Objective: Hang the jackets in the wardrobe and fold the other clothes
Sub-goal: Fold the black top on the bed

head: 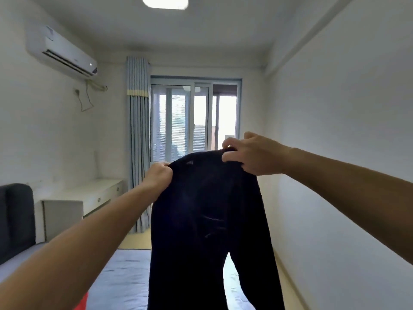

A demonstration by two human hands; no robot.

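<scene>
A dark navy pair of trousers (207, 220) hangs in the air in front of me, waistband up, its two legs dropping past the bottom of the frame. My left hand (159, 174) grips the left end of the waistband with closed fingers. My right hand (250, 154) pinches the right end slightly higher. A scrap of red cloth (81, 303) shows at the bottom edge, on the bed.
Below me lies a bed with a grey sheet (120, 276) and a dark headboard (15, 220) at the left. A white desk (93, 193) stands beside a blue curtain (138, 142) and the window (194, 117). A bare wall (335, 153) runs along the right.
</scene>
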